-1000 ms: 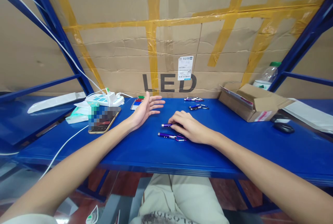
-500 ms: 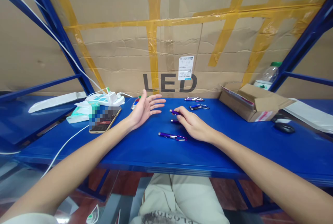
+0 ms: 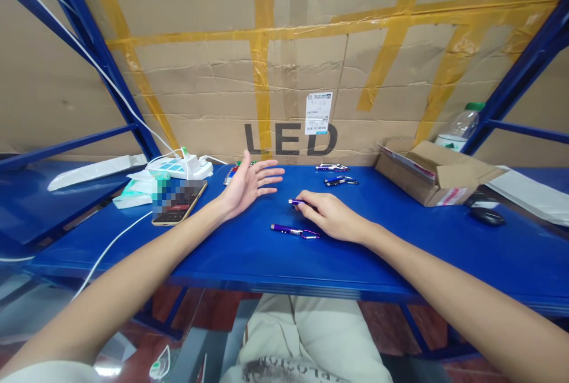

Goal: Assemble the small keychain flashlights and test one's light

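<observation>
My right hand (image 3: 331, 216) rests on the blue shelf top (image 3: 249, 252) with its fingers closed on a small purple flashlight (image 3: 295, 202), whose tip sticks out to the left. A second purple flashlight (image 3: 288, 230) with a carabiner clip lies on the blue surface just in front of that hand. My left hand (image 3: 251, 183) hovers palm up to the left, fingers spread, holding nothing. Behind it lies a row of coloured flashlights (image 3: 232, 173).
More small flashlights (image 3: 338, 180) lie near the cardboard wall marked LED. An open cardboard box (image 3: 433, 178), a plastic bottle (image 3: 457, 128) and a black mouse (image 3: 486, 216) are at the right. A phone (image 3: 178, 204), power strip (image 3: 180, 168) and white cable are at the left.
My right hand picked one purple flashlight off the surface, lifted it toward the left hand, then lowered it slightly. The left hand stayed open and nearly still.
</observation>
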### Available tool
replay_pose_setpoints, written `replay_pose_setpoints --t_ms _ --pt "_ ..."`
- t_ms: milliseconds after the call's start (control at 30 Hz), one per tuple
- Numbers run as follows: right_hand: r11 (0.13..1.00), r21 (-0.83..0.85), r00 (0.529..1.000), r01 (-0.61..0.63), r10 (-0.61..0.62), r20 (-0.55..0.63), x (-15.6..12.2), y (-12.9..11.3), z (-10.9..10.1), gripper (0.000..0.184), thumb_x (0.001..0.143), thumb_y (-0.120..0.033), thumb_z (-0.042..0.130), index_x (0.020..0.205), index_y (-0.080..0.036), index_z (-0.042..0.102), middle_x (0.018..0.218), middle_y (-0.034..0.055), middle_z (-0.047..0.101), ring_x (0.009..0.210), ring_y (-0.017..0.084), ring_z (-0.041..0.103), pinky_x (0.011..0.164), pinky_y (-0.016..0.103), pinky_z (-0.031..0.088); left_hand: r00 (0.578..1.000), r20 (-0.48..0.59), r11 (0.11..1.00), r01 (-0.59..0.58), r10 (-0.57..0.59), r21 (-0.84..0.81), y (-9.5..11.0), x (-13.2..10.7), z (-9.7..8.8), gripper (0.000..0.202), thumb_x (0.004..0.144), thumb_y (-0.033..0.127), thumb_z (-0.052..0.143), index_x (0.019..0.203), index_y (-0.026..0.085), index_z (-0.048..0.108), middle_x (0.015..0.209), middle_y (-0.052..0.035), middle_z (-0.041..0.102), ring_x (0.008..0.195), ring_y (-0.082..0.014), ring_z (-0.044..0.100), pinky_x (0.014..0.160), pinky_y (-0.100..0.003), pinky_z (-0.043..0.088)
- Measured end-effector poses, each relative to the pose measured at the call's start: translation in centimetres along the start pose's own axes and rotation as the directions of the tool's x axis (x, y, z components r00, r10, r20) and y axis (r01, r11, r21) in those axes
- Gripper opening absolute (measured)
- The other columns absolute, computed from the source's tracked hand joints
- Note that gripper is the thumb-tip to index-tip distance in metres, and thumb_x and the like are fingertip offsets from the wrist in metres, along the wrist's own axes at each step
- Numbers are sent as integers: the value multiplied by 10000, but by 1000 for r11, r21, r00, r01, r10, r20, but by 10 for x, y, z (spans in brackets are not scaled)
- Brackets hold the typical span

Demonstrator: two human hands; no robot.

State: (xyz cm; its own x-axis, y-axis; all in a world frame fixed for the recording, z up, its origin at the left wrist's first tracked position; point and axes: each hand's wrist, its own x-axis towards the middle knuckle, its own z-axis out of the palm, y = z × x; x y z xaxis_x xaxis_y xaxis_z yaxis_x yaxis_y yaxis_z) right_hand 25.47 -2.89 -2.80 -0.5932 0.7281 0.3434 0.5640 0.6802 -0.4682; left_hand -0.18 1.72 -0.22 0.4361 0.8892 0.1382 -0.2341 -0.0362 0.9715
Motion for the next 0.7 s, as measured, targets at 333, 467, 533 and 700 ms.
replay_pose_setpoints --t_ms 333,467,533,700 --pt "1000 13 1000 8 -8 -24 0 1 0 274 1142 -365 428 1118 -217 658 1073 79 756 933 236 703 843 345 490 1000 3 1000 7 -7 2 -1 0 0 830 1033 838 321 1413 177 648 1520 -193 659 1444 -383 574 1151 -527 487" --pt "1000 23 999 -12 13 -34 0 2 0 277 1144 -375 427 1127 -222 657 1094 85 765 976 250 717 868 358 500 1000 1 1000 9 -9 7 0 -1 2 830 1035 834 327 1415 167 643 1525 -200 654 1445 -382 576 1128 -512 503" --pt "999 22 999 -30 31 -40 0 3 0 285 1146 -383 421 1128 -225 658 1095 86 772 987 253 723 879 363 503 1000 -2 1000 10 -10 9 1 -1 2 827 1040 828 325 1416 163 640 1531 -203 649 1444 -380 578 1114 -501 513" --pt "999 -6 997 -54 54 -50 0 3 -2 294 1149 -388 418 1114 -220 656 1084 83 775 963 248 722 861 359 499 1000 -3 1000 9 -9 17 1 -1 2 828 1036 828 339 1429 160 630 1534 -203 647 1448 -380 574 1106 -491 523"
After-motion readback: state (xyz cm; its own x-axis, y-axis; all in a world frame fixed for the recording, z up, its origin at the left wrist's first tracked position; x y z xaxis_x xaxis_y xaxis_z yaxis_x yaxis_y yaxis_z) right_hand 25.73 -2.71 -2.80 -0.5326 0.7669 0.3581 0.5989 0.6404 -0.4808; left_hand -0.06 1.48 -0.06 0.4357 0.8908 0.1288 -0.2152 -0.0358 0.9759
